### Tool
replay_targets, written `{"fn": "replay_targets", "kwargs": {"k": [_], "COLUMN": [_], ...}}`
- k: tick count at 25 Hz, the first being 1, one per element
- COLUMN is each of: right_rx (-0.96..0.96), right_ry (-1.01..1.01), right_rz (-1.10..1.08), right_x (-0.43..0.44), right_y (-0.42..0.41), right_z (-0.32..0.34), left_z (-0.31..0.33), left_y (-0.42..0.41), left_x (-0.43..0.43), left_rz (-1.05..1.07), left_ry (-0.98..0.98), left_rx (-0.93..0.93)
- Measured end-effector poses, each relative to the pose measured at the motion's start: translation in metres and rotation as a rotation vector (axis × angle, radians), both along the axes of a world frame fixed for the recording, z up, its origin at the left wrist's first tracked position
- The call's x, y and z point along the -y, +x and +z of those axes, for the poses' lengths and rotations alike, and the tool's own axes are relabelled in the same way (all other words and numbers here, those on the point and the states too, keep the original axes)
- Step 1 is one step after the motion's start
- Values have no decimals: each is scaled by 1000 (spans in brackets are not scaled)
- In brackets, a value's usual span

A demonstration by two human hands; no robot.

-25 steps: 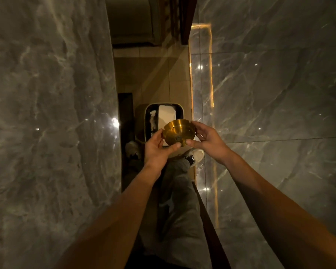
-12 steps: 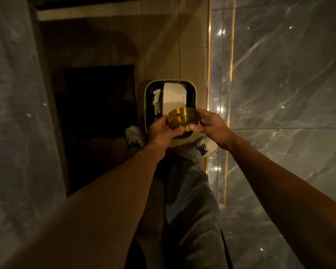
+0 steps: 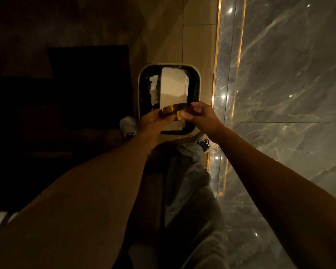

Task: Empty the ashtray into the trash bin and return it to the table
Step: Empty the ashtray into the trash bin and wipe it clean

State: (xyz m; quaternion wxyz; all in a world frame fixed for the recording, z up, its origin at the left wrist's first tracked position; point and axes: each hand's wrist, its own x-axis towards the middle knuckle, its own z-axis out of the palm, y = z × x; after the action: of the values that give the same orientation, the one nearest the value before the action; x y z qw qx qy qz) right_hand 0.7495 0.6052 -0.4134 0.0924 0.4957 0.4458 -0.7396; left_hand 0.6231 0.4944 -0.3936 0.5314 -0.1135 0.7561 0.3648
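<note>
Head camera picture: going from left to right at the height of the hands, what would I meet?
Dark mat → left hand → brass ashtray, over the trash bin → right hand → gold floor strip → grey marble floor.

The single head view looks steeply down from the person's head, close over both forearms, onto the trash bin (image 3: 199,82) on the floor.

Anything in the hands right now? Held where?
Yes: the gold ashtray, above the open trash bin. The left hand pinches its left rim, the right hand its right rim, thumb on the side wall.
</note>
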Motion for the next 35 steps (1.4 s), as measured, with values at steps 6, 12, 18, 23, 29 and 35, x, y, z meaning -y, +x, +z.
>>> {"fn": "replay_targets", "kwargs": {"k": [6,12,18,23,29,35], "right_rx": [49,141,177,211,196,151], "right_ry": [82,62,20,80,162,205], "right_rz": [10,-6,-24,-46,-71,-14], "right_x": [9,7,16,19,21,18], "right_y": [-13,-21,-27,-29,-30,-34], "right_z": [-27,-40,-48,-51,-50,-43], "left_z": [-14,-27,-32,-36,-41,-53], "left_y": [-8,-12,-10,-12,-6,0], "left_x": [-6,-16,-19,-23,-19,-4], "left_rz": [34,54,52,-10,-151,-267], "left_ry": [-60,-127,-201,-242,-190,-145], "left_rx": [-27,-51,-120,-214,-289,-310]}}
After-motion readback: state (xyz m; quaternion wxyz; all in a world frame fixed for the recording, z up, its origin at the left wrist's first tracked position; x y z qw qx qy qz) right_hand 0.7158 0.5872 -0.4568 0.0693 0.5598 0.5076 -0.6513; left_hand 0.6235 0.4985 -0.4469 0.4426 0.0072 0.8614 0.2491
